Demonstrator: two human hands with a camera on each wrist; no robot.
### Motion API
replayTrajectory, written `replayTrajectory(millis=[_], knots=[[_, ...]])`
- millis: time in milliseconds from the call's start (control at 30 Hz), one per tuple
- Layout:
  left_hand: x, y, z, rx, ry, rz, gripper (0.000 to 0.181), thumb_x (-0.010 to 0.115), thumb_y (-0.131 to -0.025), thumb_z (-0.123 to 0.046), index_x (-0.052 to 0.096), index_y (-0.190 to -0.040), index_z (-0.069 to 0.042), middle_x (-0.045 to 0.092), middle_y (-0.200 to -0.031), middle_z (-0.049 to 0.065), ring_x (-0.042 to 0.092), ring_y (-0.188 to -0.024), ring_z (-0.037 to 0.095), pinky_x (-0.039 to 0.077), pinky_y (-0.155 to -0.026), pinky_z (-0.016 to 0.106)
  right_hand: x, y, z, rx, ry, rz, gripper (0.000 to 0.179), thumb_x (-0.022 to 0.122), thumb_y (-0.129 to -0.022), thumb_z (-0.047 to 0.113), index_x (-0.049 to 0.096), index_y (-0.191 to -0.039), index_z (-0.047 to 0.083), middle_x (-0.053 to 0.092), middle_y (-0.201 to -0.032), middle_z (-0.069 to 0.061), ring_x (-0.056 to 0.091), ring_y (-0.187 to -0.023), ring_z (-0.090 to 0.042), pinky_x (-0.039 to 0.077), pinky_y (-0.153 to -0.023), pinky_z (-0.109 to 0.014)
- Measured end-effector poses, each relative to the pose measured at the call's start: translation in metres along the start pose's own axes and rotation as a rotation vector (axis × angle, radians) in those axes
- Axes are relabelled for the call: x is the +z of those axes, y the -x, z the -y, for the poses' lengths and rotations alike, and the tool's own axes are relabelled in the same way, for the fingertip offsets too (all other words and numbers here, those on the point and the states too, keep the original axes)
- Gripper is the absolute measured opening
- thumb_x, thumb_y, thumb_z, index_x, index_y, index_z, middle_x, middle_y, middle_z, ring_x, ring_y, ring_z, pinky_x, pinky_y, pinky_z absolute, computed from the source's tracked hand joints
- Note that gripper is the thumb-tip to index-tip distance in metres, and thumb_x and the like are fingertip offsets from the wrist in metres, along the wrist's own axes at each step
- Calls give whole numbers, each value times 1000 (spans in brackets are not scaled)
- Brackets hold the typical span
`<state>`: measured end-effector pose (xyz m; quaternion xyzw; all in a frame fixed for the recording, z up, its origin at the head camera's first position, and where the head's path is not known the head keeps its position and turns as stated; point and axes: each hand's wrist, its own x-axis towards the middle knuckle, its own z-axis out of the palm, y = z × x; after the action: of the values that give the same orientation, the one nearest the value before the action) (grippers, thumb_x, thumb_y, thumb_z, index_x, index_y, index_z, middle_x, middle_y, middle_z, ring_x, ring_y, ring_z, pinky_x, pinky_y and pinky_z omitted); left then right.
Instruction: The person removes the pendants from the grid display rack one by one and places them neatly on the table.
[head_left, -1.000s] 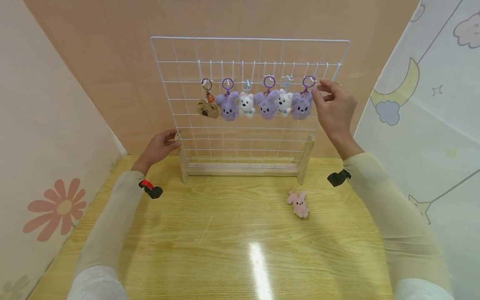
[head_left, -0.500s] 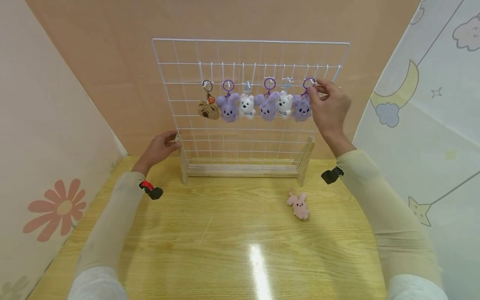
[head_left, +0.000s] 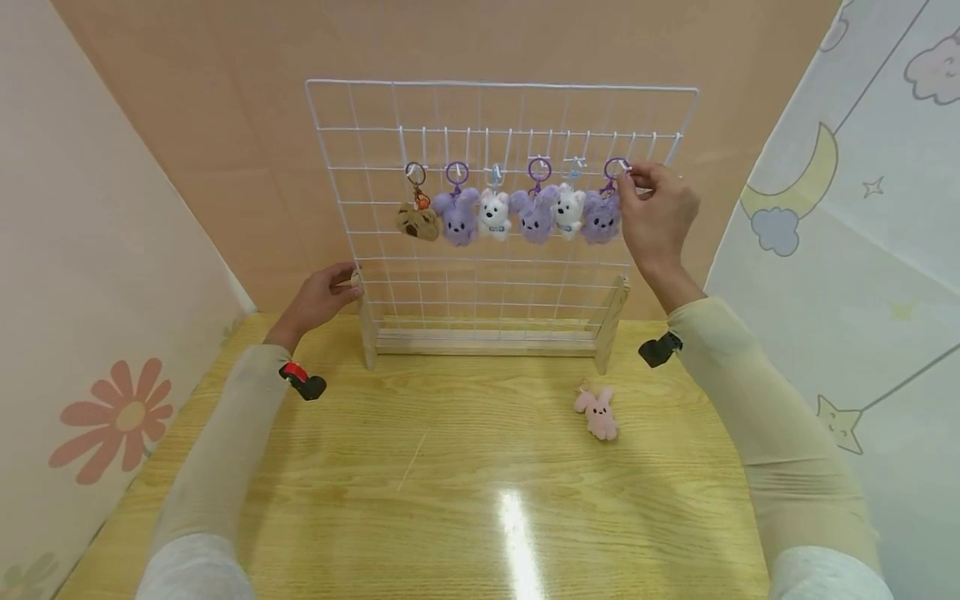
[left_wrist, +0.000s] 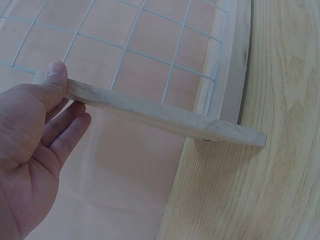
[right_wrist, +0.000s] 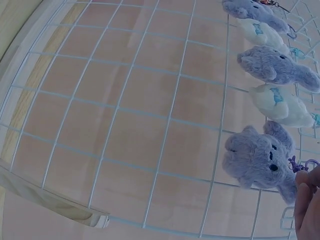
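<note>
My left hand point(head_left: 318, 296) grips the upper end of a wooden stand leg point(left_wrist: 150, 107); the thumb lies on top and the fingers are behind. My right hand point(head_left: 663, 212) pinches at a purple key ring point(head_left: 617, 169), right beside a white hook tip, partly hidden by the fingers. From that ring hangs a purple plush rabbit point(right_wrist: 260, 157), the rightmost on the white wire grid rack point(head_left: 480, 260). Left of it hang a white plush dog point(head_left: 570, 210), two other purple rabbits, another white dog and a brown plush head point(head_left: 417, 222) on a brown ring.
A pink plush rabbit keychain point(head_left: 600, 414) lies on the wooden table point(head_left: 450, 500), in front of the rack's right leg point(head_left: 611, 325). White hooks line the grid's upper part, some without keychains at the right. Printed cloth walls flank both sides.
My right hand has come left from beside the rightmost purple ring and now has its fingertips at it. That rabbit has shifted slightly left. My left hand stays on the stand leg.
</note>
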<state>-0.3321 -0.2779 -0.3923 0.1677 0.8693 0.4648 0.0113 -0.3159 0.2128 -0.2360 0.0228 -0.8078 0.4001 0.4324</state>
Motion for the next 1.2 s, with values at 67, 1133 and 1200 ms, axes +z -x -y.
replayTrajectory(millis=[67,1133,1200], knots=[[0,0,1,-4,3,-2,64,57,-107,-21,28,-159,4,35,-159,28,44,-141,46,45,-110,57,0,1,0,0,-14,-5,23,68,-99,18,78,-108,0,79,-102,-10,57,-68,10,48,-65,-5],[-1,2,-1,-6,-9,6,67,58,-107,-22,25,-160,4,33,-159,30,42,-141,48,44,-111,58,-27,17,12,-20,-139,-53,22,69,-95,23,80,-101,5,78,-92,-4,63,-63,0,52,-65,-10],[-1,3,-2,-1,-3,7,67,57,-107,-21,25,-160,5,34,-159,30,42,-141,49,44,-111,58,-29,19,14,-20,-143,-51,22,69,-95,23,80,-100,5,78,-91,-2,62,-62,0,52,-65,-11]])
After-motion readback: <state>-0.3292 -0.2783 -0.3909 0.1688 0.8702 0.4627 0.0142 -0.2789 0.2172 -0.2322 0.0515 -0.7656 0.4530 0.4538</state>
